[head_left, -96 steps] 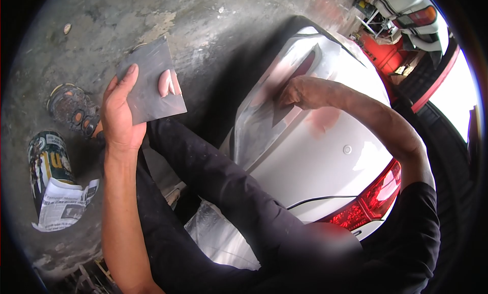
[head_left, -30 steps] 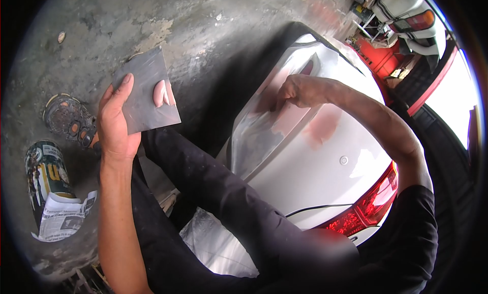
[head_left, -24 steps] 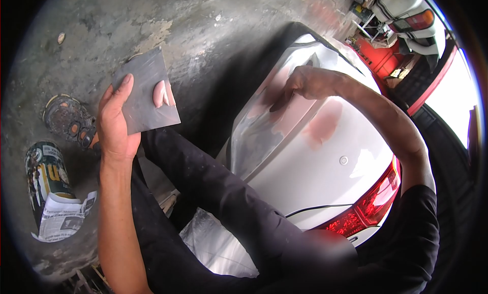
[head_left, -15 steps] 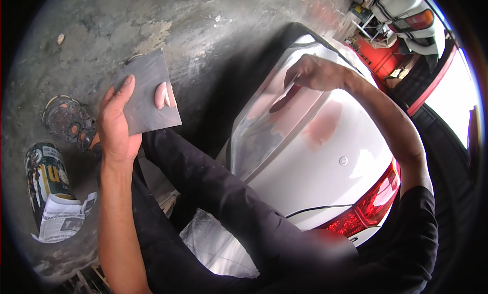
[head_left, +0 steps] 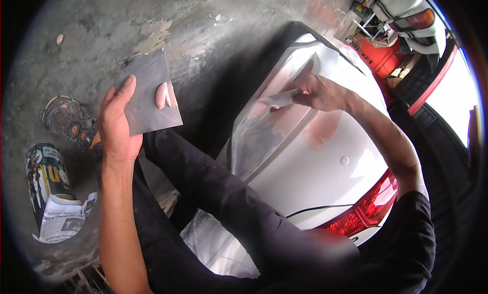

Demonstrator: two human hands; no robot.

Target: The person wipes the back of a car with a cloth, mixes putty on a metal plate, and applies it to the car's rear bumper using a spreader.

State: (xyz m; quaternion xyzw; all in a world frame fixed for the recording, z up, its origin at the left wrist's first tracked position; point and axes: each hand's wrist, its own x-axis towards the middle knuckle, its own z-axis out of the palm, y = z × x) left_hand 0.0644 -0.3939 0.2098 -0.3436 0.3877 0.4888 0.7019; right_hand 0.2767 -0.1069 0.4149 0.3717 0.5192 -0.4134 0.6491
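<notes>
My left hand grips a flat grey plate, thumb on its face and fingers behind. A small lump of pink body filler sits near the plate's right edge. Over the white car body, my right hand pinches a thin putty spreader. The spreader's far edge lies at the pinkish, smeared area of the panel; whether it touches is hard to make out. Another dull pink filler patch shows on the panel below the right hand.
A red tail light is on the car's lower right. On the concrete floor stand a dark can with newspaper by it, near my sandalled foot. Another vehicle and a red object are at the upper right.
My right hand has shifted slightly right and down and turned, so the spreader's flat face now shows, pointing left. The left hand and plate stay nearly still.
</notes>
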